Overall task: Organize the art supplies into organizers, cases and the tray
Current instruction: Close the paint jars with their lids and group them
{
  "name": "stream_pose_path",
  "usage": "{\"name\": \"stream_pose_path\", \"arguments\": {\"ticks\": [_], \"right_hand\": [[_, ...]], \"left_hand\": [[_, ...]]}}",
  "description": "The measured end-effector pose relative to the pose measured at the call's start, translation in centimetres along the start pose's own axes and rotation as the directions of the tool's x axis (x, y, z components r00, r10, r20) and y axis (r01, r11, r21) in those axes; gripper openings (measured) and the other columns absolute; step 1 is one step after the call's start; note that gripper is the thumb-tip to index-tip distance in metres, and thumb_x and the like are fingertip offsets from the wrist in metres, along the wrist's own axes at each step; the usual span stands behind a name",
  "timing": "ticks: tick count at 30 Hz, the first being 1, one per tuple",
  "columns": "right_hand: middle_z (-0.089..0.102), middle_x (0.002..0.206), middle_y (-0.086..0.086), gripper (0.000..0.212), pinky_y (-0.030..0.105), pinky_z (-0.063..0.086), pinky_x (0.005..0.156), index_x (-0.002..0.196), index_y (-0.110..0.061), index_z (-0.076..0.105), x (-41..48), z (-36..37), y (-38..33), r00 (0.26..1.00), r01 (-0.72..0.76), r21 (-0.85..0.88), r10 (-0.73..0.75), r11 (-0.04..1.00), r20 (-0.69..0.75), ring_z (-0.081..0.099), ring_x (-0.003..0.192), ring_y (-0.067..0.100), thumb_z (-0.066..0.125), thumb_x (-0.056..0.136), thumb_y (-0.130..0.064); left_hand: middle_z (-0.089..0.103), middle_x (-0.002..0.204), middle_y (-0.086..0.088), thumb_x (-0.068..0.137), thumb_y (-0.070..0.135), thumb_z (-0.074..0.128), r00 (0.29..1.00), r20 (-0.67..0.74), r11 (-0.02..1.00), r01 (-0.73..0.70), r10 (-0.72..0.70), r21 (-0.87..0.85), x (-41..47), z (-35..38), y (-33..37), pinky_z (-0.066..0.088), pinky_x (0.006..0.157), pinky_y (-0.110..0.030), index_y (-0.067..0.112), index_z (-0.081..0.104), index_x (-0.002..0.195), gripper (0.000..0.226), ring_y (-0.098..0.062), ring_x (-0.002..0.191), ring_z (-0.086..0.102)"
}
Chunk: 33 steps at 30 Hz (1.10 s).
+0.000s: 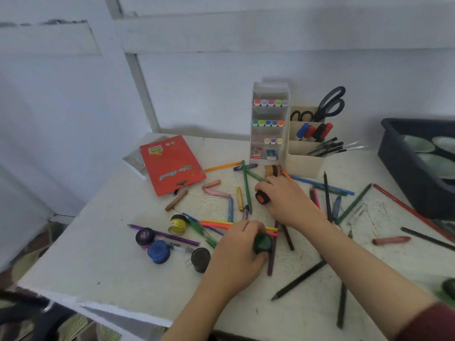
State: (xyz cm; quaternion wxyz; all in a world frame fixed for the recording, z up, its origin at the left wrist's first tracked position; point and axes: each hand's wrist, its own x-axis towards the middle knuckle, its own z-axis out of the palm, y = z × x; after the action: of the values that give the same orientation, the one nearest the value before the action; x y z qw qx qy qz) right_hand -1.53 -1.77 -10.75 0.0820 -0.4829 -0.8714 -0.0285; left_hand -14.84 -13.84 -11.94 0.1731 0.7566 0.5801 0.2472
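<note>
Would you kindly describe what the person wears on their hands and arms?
The left hand and right hand are bare, with no gloves or watch visible. The left forearm is uncovered to the frame edge; the right forearm is bare up to a dark red sleeve.

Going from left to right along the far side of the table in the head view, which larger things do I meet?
red booklet → clear marker organizer → beige pen holder → dark tray

Clutching green jar (263,243) in left grip (236,247), fingers curled; holding orange-lidded jar (261,197) in right grip (288,200), reached farther forward.
</note>
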Motion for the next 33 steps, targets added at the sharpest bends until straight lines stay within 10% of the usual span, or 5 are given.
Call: {"name": "stream_pose_path", "arguments": {"ticks": [9, 13, 17, 23, 33], "right_hand": [[0.057, 0.091, -0.007, 0.031, 0.029, 0.044, 0.072, 0.107, -0.021, 0.052, -4.0, -3.6, 0.6, 0.945, -0.277, 0.382, 0.321, 0.882, -0.056, 0.053, 0.083, 0.013, 0.063, 0.081, -0.034], [0.061, 0.093, -0.011, 0.022, 0.018, 0.04, 0.069, 0.102, -0.025, 0.063, -7.8, -5.2, 2.0, 0.922, -0.325, 0.476, 0.386, 0.817, -0.033, 0.052, 0.081, 0.003, 0.061, 0.083, -0.037], [0.061, 0.088, -0.016, 0.013, 0.013, 0.038, 0.067, 0.092, -0.03, 0.062, -12.8, -6.2, 3.5, 0.882, -0.367, 0.59, 0.47, 0.72, -0.026, 0.054, 0.081, 0.0, 0.068, 0.08, -0.032], [0.061, 0.085, -0.025, 0.031, 0.001, 0.039, 0.068, 0.088, -0.04, 0.053, -21.2, -7.6, 6.1, 0.837, -0.398, 0.607, 0.544, 0.688, -0.068, 0.052, 0.088, -0.011, 0.071, 0.077, -0.018], [0.059, 0.095, -0.029, 0.031, 0.02, 0.042, 0.064, 0.085, -0.042, 0.058, -29.1, -7.9, 10.5, 0.861, -0.443, 0.455, 0.508, 0.773, -0.023, 0.054, 0.082, 0.0, 0.082, 0.067, -0.032]], "left_hand": [[0.055, 0.085, 0.007, 0.081, 0.022, 0.065, 0.993, 0.009, 0.946, 0.115, -0.118, -0.303, 0.9, -0.9, 0.2, 0.041, 0.063, -0.011, 0.022, 0.055, 0.091, 0.014, -0.001, 0.07, 0.049], [0.069, 0.088, -0.007, 0.085, 0.009, 0.064, 0.919, 0.173, 0.603, 0.366, -0.355, -0.709, 2.0, -1.4, 2.5, 0.055, 0.071, -0.025, 0.017, 0.058, 0.095, 0.014, -0.016, 0.073, 0.066], [0.067, 0.095, -0.013, 0.089, -0.005, 0.052, 0.886, 0.367, 0.321, 0.449, -0.284, -0.834, 2.7, -0.9, 5.8, 0.058, 0.075, -0.029, 0.009, 0.065, 0.103, 0.023, -0.021, 0.08, 0.068], [0.073, 0.084, 0.002, 0.083, 0.001, 0.062, 0.914, 0.379, 0.496, 0.398, -0.143, -0.772, 2.6, 2.7, 10.5, 0.051, 0.069, -0.018, 0.016, 0.071, 0.093, 0.02, -0.005, 0.076, 0.065], [0.071, 0.094, 0.01, 0.078, 0.011, 0.071, 0.971, 0.23, 0.716, 0.208, -0.068, -0.666, 1.4, 8.1, 16.4, 0.052, 0.081, -0.017, 0.032, 0.068, 0.101, 0.031, -0.001, 0.089, 0.066]]}}
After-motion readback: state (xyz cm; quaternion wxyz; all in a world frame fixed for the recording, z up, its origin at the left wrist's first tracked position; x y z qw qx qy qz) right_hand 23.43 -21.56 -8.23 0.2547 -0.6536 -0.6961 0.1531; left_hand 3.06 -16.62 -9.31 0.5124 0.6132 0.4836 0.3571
